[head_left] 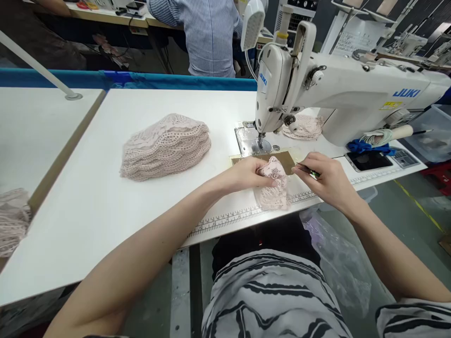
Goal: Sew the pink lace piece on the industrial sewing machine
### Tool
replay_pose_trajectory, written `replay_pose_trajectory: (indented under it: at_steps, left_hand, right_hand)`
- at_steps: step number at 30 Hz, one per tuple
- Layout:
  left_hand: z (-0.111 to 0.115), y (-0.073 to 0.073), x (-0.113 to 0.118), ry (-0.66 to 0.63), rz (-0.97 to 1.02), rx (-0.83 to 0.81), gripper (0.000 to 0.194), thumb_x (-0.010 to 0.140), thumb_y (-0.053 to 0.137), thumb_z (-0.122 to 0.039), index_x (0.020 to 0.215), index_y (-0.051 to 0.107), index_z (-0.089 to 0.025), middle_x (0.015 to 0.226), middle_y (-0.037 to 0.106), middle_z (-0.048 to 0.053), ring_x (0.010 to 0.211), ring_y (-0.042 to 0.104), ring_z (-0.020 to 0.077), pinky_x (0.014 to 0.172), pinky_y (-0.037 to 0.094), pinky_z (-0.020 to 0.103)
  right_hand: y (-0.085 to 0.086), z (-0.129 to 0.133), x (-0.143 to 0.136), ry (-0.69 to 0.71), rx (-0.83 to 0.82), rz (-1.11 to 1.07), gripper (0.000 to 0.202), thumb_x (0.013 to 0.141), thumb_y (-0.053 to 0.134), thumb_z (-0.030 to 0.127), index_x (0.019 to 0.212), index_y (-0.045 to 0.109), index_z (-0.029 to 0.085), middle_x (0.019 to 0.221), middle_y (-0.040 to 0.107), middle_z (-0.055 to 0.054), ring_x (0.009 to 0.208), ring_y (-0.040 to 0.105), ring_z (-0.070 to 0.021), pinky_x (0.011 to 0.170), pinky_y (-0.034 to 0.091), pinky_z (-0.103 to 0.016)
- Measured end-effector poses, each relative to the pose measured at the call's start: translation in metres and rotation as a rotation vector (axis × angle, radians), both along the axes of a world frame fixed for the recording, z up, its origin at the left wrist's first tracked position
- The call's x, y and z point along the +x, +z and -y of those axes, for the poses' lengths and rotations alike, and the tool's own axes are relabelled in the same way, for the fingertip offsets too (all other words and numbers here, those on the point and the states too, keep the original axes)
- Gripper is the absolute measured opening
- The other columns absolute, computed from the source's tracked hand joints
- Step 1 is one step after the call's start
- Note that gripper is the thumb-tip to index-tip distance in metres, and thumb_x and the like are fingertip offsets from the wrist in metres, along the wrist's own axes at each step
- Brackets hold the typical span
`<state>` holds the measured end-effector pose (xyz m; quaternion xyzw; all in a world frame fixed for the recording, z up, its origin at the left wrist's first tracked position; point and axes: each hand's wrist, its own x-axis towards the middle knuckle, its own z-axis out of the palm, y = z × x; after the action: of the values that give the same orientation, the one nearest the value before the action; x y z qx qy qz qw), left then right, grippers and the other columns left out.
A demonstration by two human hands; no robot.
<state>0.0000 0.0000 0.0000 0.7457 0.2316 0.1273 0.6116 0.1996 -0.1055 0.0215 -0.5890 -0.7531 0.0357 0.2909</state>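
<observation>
- Here, the left hand (252,172) has its thumb and fingers closed on a piece of pink lace (276,188), which hangs over the front edge of the desk (105,188).
- The right hand (326,178) is curled around a small dark tool (307,169), its tip pointing toward the lace; the exact kind of tool is too small to tell.
- The two hands are near each other but apart, in front of the sewing machine (352,84).
- Just behind the lace, a brown strip (287,161) lies by the metal plate (244,136) under the needle.
- A thick stack of lace (167,148) sits on the desk, left of the machine and well apart from the left hand.
- More lace (306,127) lies behind the needle, under the machine's arm.
- A phone (369,161) lies to the right, next to a blue cloth (364,146).
- A printed ruler (229,218) runs along the desk's front edge.
- Across the desk, a person in a striped shirt (211,37) has their back turned.
</observation>
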Motion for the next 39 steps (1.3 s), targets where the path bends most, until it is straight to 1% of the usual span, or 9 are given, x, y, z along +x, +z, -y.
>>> replay_pose_trajectory:
  at_steps: [4, 9, 12, 15, 18, 21, 26, 32, 39]
  left_hand:
    - [0.001, 0.005, -0.002, -0.024, -0.052, -0.101, 0.020, 0.074, 0.073, -0.031, 0.075, 0.064, -0.013, 0.047, 0.052, -0.006, 0.046, 0.046, 0.0065, 0.045, 0.030, 0.018]
    - [0.002, 0.006, -0.001, -0.089, 0.092, -0.245, 0.029, 0.072, 0.076, -0.021, 0.098, 0.065, -0.013, 0.088, 0.070, 0.004, 0.081, 0.065, 0.0131, 0.071, 0.050, 0.023]
    - [0.003, 0.001, 0.000, -0.062, 0.072, -0.197, 0.033, 0.068, 0.079, -0.018, 0.097, 0.065, -0.014, 0.083, 0.069, 0.001, 0.075, 0.065, 0.0123, 0.069, 0.051, 0.023]
    - [0.002, -0.001, 0.001, -0.058, 0.012, -0.151, 0.024, 0.075, 0.075, -0.031, 0.088, 0.068, -0.012, 0.077, 0.070, 0.004, 0.072, 0.066, 0.0131, 0.065, 0.052, 0.022]
    - [0.001, 0.004, -0.002, -0.032, -0.020, -0.152, 0.029, 0.085, 0.064, -0.041, 0.088, 0.070, -0.013, 0.071, 0.070, 0.006, 0.066, 0.067, 0.0125, 0.060, 0.052, 0.021]
    - [0.000, 0.012, -0.006, 0.042, 0.003, -0.155, 0.024, 0.086, 0.063, -0.037, 0.091, 0.069, -0.014, 0.053, 0.063, 0.001, 0.049, 0.059, 0.0082, 0.047, 0.043, 0.015]
    - [-0.001, 0.020, -0.008, 0.135, 0.145, -0.161, 0.024, 0.082, 0.068, -0.037, 0.087, 0.066, -0.014, 0.065, 0.064, 0.001, 0.057, 0.061, 0.0093, 0.054, 0.049, 0.019]
    - [0.005, 0.016, -0.006, 0.081, 0.095, 0.023, 0.028, 0.073, 0.073, -0.030, 0.094, 0.062, -0.015, 0.078, 0.059, -0.001, 0.065, 0.052, 0.0082, 0.058, 0.042, 0.020]
    - [0.005, 0.013, -0.007, 0.093, -0.008, 0.127, 0.016, 0.070, 0.073, -0.026, 0.075, 0.063, -0.015, 0.064, 0.051, -0.005, 0.060, 0.044, 0.0081, 0.056, 0.033, 0.020]
  right_hand:
    - [-0.001, -0.003, 0.001, -0.029, -0.068, -0.059, 0.027, 0.087, 0.058, 0.028, 0.064, 0.046, 0.020, 0.064, 0.048, 0.001, 0.059, 0.042, -0.0125, 0.056, 0.031, -0.029]
    - [-0.008, -0.006, -0.002, -0.083, -0.063, -0.215, 0.030, 0.084, 0.062, 0.027, 0.062, 0.043, 0.021, 0.061, 0.046, 0.003, 0.058, 0.039, -0.0113, 0.055, 0.031, -0.028]
    - [-0.011, -0.007, -0.006, -0.080, -0.036, -0.270, 0.030, 0.083, 0.064, 0.028, 0.063, 0.043, 0.021, 0.061, 0.046, 0.003, 0.058, 0.039, -0.0116, 0.056, 0.031, -0.028]
    - [-0.011, -0.009, -0.009, -0.068, 0.004, -0.309, 0.031, 0.083, 0.065, 0.030, 0.063, 0.043, 0.021, 0.062, 0.045, 0.003, 0.058, 0.039, -0.0115, 0.055, 0.031, -0.028]
    - [-0.010, -0.010, -0.010, -0.072, 0.075, -0.343, 0.032, 0.084, 0.065, 0.030, 0.063, 0.042, 0.021, 0.062, 0.044, 0.004, 0.057, 0.038, -0.0110, 0.054, 0.030, -0.028]
    - [-0.011, -0.010, -0.009, -0.062, 0.102, -0.352, 0.032, 0.084, 0.064, 0.030, 0.063, 0.042, 0.021, 0.062, 0.044, 0.004, 0.057, 0.038, -0.0110, 0.054, 0.030, -0.028]
    - [-0.013, -0.011, -0.009, -0.034, 0.100, -0.353, 0.031, 0.086, 0.062, 0.033, 0.064, 0.043, 0.021, 0.062, 0.045, 0.003, 0.058, 0.039, -0.0118, 0.055, 0.030, -0.028]
    - [-0.013, -0.013, -0.014, -0.019, 0.088, -0.366, 0.031, 0.086, 0.061, 0.033, 0.064, 0.042, 0.021, 0.063, 0.044, 0.003, 0.060, 0.039, -0.0125, 0.056, 0.030, -0.028]
    - [-0.010, -0.015, -0.018, -0.014, 0.090, -0.358, 0.032, 0.086, 0.061, 0.035, 0.064, 0.042, 0.021, 0.062, 0.044, 0.003, 0.059, 0.039, -0.0122, 0.056, 0.031, -0.028]
